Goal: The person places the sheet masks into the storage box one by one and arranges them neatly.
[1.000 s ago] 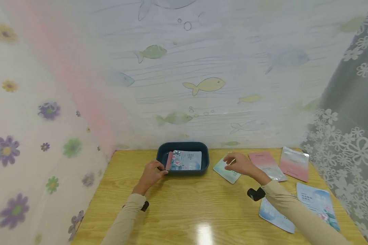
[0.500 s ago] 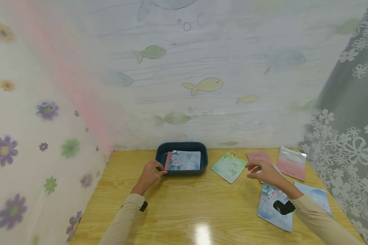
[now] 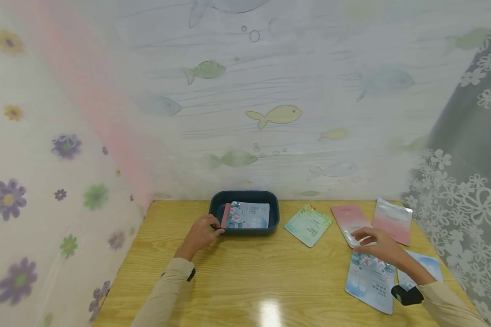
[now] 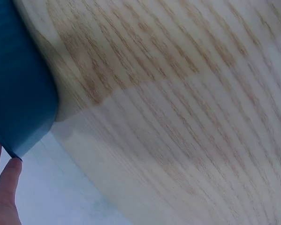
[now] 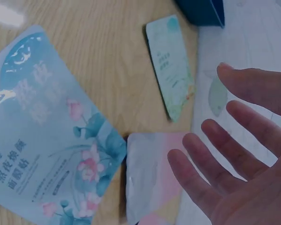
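Observation:
My left hand (image 3: 200, 234) pinches the near-left corner of the dark blue plastic bin (image 3: 251, 232) at its rim. Inside the bin lies a blue floral face mask packet (image 3: 249, 215), overlapping a pink packet (image 3: 226, 216). My right hand (image 3: 378, 245) hovers with parted, slightly bent fingers and holds nothing. Below it are a blue lotus-print face mask packet (image 3: 370, 281) and a pink-and-silver packet (image 3: 349, 218). The right wrist view shows the blue packet (image 5: 51, 126) beside my right hand (image 5: 243, 173), fingers apart. Only fingertips of my left hand (image 4: 6, 187) show in its wrist view.
A green packet (image 3: 308, 225) lies right of the bin. Another pink-and-silver packet (image 3: 393, 221) and a blue one (image 3: 425, 268), partly behind the right forearm, lie farther right. The wood-grain table (image 3: 262, 272) meets a fish-print curtain (image 3: 229, 136) at the back.
My right hand has moved right and toward me, from above the green packet to above the pink and blue packets. My left hand has stayed on the bin's corner.

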